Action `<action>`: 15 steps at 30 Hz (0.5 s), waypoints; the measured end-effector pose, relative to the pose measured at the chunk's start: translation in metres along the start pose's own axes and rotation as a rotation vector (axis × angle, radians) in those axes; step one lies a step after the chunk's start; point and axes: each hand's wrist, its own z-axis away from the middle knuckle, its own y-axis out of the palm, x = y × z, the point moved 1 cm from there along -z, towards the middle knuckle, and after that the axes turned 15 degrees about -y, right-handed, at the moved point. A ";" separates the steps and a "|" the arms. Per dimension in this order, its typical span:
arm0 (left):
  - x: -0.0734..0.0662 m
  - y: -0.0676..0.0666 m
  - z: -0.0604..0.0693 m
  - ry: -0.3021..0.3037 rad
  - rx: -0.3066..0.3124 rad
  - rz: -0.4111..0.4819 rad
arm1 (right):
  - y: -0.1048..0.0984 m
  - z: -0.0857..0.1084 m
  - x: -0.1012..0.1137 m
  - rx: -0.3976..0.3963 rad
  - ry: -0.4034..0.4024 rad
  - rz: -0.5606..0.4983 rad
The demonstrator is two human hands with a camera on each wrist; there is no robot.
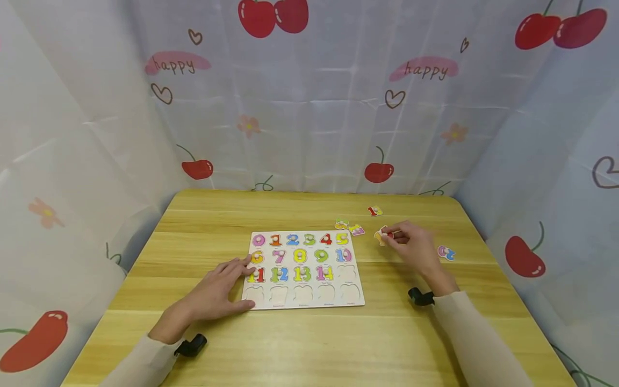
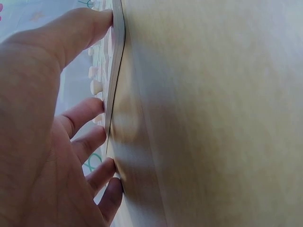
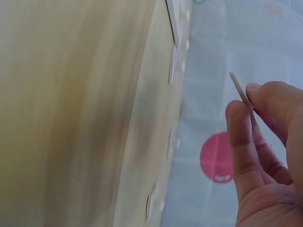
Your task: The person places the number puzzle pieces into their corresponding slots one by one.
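A wooden number puzzle board lies on the table, its upper rows filled with colourful knobbed number pieces and several recesses bare in the bottom row and at the lower right. My left hand rests along the board's left edge, fingers extended and thumb at the near corner; the left wrist view has the fingertips against that edge. To the right of the board, my right hand pinches a number piece, partly yellow, between thumb and fingers. The right wrist view has this piece edge-on, raised off the table; its number is unreadable.
Loose pieces lie beyond the board: a green-and-yellow one, a yellow-and-purple one and a red-and-yellow one. A purple-and-blue piece lies right of my right hand. Cherry-print curtains surround the wooden table.
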 end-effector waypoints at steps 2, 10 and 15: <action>0.000 0.000 0.000 0.001 -0.001 -0.002 | 0.005 0.002 0.007 0.041 0.015 -0.016; 0.002 0.002 -0.001 -0.004 -0.003 -0.011 | 0.029 0.007 0.036 0.204 0.061 -0.063; 0.001 0.002 -0.001 -0.007 -0.001 -0.013 | 0.042 0.009 0.052 0.290 0.068 -0.118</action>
